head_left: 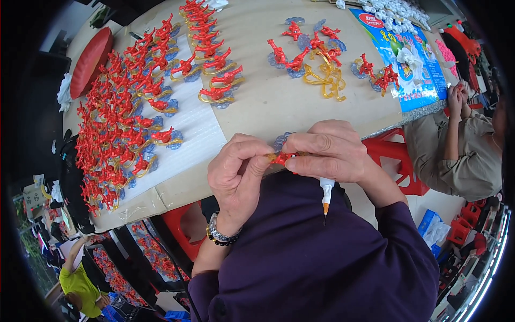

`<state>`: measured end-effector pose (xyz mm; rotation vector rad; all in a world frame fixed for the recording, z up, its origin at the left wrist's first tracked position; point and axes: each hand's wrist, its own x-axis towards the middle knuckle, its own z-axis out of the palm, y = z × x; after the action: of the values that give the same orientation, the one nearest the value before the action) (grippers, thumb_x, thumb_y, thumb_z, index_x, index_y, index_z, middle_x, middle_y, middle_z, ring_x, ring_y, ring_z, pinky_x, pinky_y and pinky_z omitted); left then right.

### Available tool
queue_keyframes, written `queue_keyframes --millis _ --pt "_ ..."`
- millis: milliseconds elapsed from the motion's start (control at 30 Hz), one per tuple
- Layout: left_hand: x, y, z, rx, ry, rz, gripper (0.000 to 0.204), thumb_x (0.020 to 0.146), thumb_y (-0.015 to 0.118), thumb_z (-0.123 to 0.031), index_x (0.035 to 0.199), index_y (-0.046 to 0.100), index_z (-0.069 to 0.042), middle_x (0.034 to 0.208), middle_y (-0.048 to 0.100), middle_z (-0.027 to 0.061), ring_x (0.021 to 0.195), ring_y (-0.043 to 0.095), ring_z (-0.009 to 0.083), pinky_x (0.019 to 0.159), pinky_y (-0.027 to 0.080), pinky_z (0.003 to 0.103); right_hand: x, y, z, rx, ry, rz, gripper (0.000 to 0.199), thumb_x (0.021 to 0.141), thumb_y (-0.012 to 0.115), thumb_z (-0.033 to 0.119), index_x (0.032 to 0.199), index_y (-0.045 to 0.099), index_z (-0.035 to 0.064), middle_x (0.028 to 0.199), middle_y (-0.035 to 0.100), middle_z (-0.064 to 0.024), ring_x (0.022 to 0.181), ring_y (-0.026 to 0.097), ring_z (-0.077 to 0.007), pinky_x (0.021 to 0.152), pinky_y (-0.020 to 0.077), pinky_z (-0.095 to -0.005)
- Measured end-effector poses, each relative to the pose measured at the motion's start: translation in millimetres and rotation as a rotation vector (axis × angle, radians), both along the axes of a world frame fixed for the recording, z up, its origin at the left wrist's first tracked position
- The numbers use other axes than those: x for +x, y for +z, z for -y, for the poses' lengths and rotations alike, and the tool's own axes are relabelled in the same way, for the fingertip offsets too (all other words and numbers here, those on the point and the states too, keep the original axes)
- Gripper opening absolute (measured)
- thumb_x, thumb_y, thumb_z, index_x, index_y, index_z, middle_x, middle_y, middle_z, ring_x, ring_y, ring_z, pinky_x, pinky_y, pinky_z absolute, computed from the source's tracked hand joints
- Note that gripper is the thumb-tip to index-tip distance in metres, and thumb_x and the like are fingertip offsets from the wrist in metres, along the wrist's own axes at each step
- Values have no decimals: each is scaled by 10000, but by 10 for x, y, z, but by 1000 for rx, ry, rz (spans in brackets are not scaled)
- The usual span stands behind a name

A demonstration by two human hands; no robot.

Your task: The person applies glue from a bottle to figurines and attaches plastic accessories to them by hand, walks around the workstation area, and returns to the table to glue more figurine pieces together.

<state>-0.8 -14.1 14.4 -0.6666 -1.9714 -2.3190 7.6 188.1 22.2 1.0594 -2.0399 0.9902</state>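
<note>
Close to my body, both hands hold a small red plastic figurine (281, 159) near the table's front edge. My left hand (236, 174) pinches its left side between thumb and fingertips, by a yellowish translucent piece. My right hand (332, 153) grips the other side, and its fingers hide part of the figurine. A bit of clear bluish base (282, 140) shows above it. A white needle-tipped glue bottle (326, 188) is also held in my right hand, its orange collar and thin needle pointing down.
Rows of red figurines (118, 129) on bluish bases cover white sheets at left. Loose figurines (314, 43) and yellow ribbon-like parts (327, 78) lie ahead. A red tray (92, 61) stands far left; a blue printed sheet (407, 59) lies right, beside a seated person (456, 150).
</note>
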Motion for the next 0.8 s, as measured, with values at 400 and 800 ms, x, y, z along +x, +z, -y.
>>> queue_keyframes --millis 400,800 --pt "-34 71 7 -219 53 -329 78 848 659 44 922 638 32 859 670 140 676 623 193 604 509 268 -23 -15 5 -13 14 52 358 681 811 83 1016 694 128 998 689 -47 574 584 -152 478 442 -249" --pt "-99 -41 -32 -117 51 -184 280 804 758 -84 1028 621 15 961 676 145 817 592 189 711 491 278 -111 -40 160 -389 -26 304 225 690 781 38 895 690 41 805 692 -80 599 625 -192 541 511 -275"
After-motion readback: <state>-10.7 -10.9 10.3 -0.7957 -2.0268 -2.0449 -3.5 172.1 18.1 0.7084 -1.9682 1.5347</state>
